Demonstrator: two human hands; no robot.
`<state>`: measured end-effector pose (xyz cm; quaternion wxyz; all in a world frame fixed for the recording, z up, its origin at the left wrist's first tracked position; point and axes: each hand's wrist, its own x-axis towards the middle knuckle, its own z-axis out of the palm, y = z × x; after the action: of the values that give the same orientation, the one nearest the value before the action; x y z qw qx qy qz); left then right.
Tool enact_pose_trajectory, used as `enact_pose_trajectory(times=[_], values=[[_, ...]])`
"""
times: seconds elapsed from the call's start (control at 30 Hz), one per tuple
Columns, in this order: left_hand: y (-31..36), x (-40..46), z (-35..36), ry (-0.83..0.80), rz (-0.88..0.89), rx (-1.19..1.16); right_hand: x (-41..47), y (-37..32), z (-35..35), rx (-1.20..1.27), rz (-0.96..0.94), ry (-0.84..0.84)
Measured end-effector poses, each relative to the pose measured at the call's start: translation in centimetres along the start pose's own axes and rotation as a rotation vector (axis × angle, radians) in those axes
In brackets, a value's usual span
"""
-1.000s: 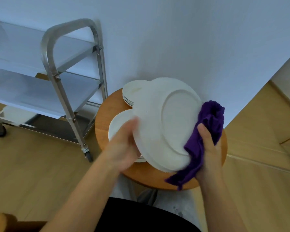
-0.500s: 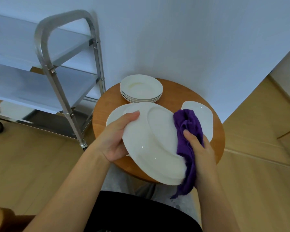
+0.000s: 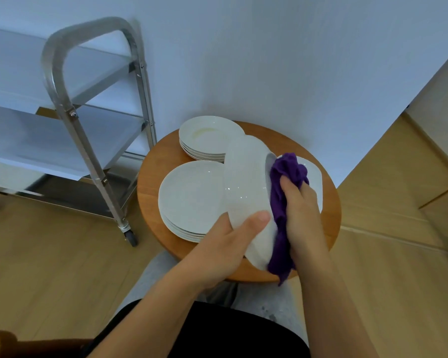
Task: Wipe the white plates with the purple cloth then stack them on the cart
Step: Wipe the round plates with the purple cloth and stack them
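The left hand (image 3: 225,244) grips a white plate (image 3: 246,192) by its near rim, thumb curled over the face that is turned toward the left, the other fingers hidden behind it. The plate is held tilted up nearly on edge above the round wooden table (image 3: 331,223), its far rim reaching up toward the wall.

The right hand (image 3: 301,210) is closed around a bunched purple cloth (image 3: 287,174) and presses it against the right-facing side of the held plate. The fingers are curled into the fabric; part of the cloth bulges above the knuckles and a loose tail hangs down below the wrist, past the plate's lower rim.

On the table there are three more groups of white dishes. A stack of large plates (image 3: 192,197) sits at the left front, just beside and partly behind the held plate. A stack of smaller, deeper plates (image 3: 207,135) sits at the back near the wall. A single plate (image 3: 314,174) lies on the right side, mostly hidden behind the cloth and right hand.

The metal cart (image 3: 93,99) stands to the left of the table, close to it, with shelves and a caster wheel on the wooden floor. Something pale lies on its lowest shelf at the far left; I cannot tell what it is.
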<state>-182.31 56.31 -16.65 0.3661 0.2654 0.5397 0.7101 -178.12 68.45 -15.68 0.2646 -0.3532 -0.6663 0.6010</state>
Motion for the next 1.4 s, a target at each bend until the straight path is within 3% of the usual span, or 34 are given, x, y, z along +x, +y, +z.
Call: enact_pose_trajectory(times=[0.17, 0.3, 0.43, 0.57, 0.67, 0.73, 0.8, 0.87, 0.93, 0.97, 1.03, 1.1, 1.23, 1.33, 1.4], values=[[-0.1, 0.5, -0.5, 0.079, 0.047, 0.001, -1.4, -0.4, 1.4, -0.072, -0.164, -0.197], [-0.3, 0.6, -0.8, 0.253, 0.072, -0.061, -2.6, 0.0, 2.2, -0.103, -0.294, -0.26], [0.2, 0.8, -0.8, 0.351, 0.1, -0.167, -3.9, 1.6, 3.3, -0.156, -0.574, -0.092], [0.9, 0.7, -0.7, 0.309, 0.089, -0.357, -3.7, 3.5, 3.2, -0.118, -0.848, 0.079], [1.6, 0.7, -1.7, 0.299, 0.057, -0.424, -3.3, 4.5, 2.5, -0.036, -0.809, 0.097], [1.6, 0.6, -2.3, 0.286, 0.033, -0.377, -3.1, 4.7, 2.1, 0.006, -0.656, 0.107], [1.1, 0.3, -2.6, 0.266, 0.004, -0.28, -2.5, 3.8, 1.9, -0.006, -0.343, 0.104], [0.7, -0.2, -2.7, 0.231, 0.024, 0.013, -1.7, 2.8, 1.6, 0.081, 0.03, 0.063], [0.2, -0.7, -2.4, 0.068, 0.053, 0.305, -1.4, 1.6, 1.3, 0.291, 0.274, -0.025], [0.0, -0.7, -2.1, -0.011, 0.052, 0.396, -1.7, 1.0, 1.2, 0.382, 0.287, -0.091], [0.1, -0.6, -1.7, -0.082, 0.09, 0.543, -2.4, -0.2, 0.9, 0.489, 0.13, -0.244], [0.4, -0.1, -1.4, -0.094, 0.182, 0.691, -2.6, -1.5, 0.4, 0.39, -0.045, -0.317], [1.7, 1.0, -0.4, -0.189, 0.302, 1.035, -2.0, -2.1, -0.6, 0.181, -0.129, -0.197], [0.9, 2.0, -0.5, -0.162, 0.369, 1.393, -2.2, -1.2, -0.5, 0.266, -0.144, -0.052], [0.5, 2.0, -1.0, -0.153, 0.305, 1.448, -2.2, -0.5, -0.5, 0.406, -0.105, 0.018]])
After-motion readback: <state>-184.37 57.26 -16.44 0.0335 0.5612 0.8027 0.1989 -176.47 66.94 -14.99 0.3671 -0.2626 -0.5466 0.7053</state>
